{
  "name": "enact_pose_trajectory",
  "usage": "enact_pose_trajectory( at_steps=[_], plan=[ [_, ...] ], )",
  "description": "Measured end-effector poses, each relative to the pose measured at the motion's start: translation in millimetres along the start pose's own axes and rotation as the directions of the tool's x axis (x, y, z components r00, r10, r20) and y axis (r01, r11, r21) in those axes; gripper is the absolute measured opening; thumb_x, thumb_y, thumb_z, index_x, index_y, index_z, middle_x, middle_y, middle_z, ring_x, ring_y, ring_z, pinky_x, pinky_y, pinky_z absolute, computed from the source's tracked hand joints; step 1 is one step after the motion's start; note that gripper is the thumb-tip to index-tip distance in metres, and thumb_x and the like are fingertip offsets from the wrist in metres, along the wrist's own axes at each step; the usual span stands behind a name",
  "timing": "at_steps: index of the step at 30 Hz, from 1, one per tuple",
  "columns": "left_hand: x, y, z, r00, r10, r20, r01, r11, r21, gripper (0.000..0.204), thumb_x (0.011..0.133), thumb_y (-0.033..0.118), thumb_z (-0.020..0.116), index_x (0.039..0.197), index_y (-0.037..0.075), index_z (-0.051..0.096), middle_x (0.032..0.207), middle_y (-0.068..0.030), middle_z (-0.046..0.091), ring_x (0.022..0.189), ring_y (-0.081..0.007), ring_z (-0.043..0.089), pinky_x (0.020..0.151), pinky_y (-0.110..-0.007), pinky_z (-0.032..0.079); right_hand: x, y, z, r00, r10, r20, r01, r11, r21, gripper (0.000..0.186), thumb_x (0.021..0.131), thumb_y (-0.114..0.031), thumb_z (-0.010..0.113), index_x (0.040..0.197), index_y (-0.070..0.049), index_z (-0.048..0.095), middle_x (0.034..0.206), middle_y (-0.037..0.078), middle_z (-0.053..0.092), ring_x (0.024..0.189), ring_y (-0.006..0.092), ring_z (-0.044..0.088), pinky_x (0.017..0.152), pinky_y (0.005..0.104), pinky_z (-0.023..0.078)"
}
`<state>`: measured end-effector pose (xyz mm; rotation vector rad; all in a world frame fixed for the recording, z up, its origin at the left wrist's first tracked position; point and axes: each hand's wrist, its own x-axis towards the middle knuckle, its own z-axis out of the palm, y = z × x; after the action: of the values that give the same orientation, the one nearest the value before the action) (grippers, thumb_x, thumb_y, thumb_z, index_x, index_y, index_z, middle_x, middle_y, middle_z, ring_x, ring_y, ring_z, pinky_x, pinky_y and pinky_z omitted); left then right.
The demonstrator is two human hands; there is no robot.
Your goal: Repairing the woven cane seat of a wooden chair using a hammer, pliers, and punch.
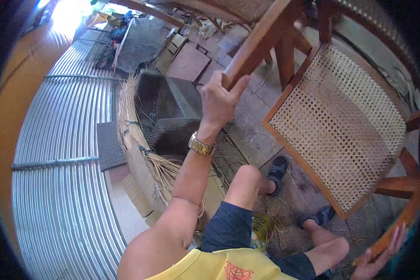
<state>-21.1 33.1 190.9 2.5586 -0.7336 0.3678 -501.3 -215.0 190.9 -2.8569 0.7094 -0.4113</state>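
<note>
A wooden chair with a woven cane seat fills the right side of the view, tilted so that its seat faces me. My left hand, with a gold watch on its wrist, is closed around the front end of the chair's left armrest. At the lower right my right hand grips the opposite armrest, thumb on one side and fingers on the other. Part of that hand is dim near the picture's rim. The cane backrest shows at the top right.
A bundle of cane strands lies left of my arm, beside a dark mesh-sided box. A ribbed metal shutter lines the left. Loose strands litter the floor around my sandalled feet. Flat boards lie further off.
</note>
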Motion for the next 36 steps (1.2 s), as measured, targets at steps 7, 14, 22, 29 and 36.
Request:
enact_pose_trajectory(
  at_steps=[7,14,22,29,36],
  plan=[
    [5,9,-23,0.977,0.005,0.214,-0.017,0.998,0.057,0.042,0.09,0.04,0.067,0.105,0.001,0.061,0.097,-0.0254,0.067,0.092,-0.0445,0.065,0.077,-0.049,0.051,8,-25,-24,0.96,0.27,-0.079,-0.246,0.943,0.225,0.055,0.077,-0.013,0.068,0.13,-0.005,0.055,0.14,0.014,0.049,0.134,0.0381,0.04,0.113,0.051,0.028],
    [5,27,-45,0.872,0.053,0.486,-0.083,0.996,0.041,0.049,0.083,0.025,0.073,0.114,-0.005,0.052,0.106,-0.0291,0.063,0.099,-0.0455,0.062,0.084,-0.049,0.049,-11,-38,-68,0.937,0.35,0.007,-0.343,0.911,0.228,0.059,0.079,-0.03,0.073,0.13,-0.008,0.052,0.142,0.013,0.044,0.137,0.0345,0.036,0.112,0.0575,0.024],
    [-69,214,-12,0.752,0.31,0.581,-0.292,0.948,-0.127,0.083,0.083,0.042,0.074,0.136,-0.012,0.04,0.131,-0.033,0.053,0.12,-0.0451,0.052,0.104,-0.047,0.041,-132,-52,-150,0.727,0.622,0.29,-0.679,0.591,0.436,0.046,0.091,-0.035,0.062,0.125,-0.004,0.059,0.124,0.02,0.061,0.119,0.0379,0.054,0.102,0.0458,0.043],
    [-163,419,78,0.521,0.8,0.298,-0.587,0.589,-0.555,0.083,0.084,0.044,0.074,0.131,-0.018,0.044,0.122,-0.0367,0.058,0.117,-0.0436,0.058,0.101,-0.047,0.043,-407,-91,-160,-0.126,0.828,0.547,-0.992,-0.105,-0.069,0.047,0.089,-0.045,0.057,0.11,-0.004,0.065,0.112,0.025,0.065,0.108,0.0421,0.062,0.092,0.0508,0.049],
    [-190,475,40,0.625,0.265,0.735,0.032,0.931,-0.363,0.058,0.083,0.028,0.071,0.117,-0.013,0.049,0.112,-0.0327,0.063,0.104,-0.0435,0.064,0.092,-0.048,0.049,-601,-195,-174,-0.021,0.67,0.742,-0.927,0.265,-0.266,0.03,0.094,-0.024,0.051,0.085,-0.001,0.067,0.089,0.021,0.069,0.082,0.033,0.069,0.074,0.0458,0.055]
  ],
)
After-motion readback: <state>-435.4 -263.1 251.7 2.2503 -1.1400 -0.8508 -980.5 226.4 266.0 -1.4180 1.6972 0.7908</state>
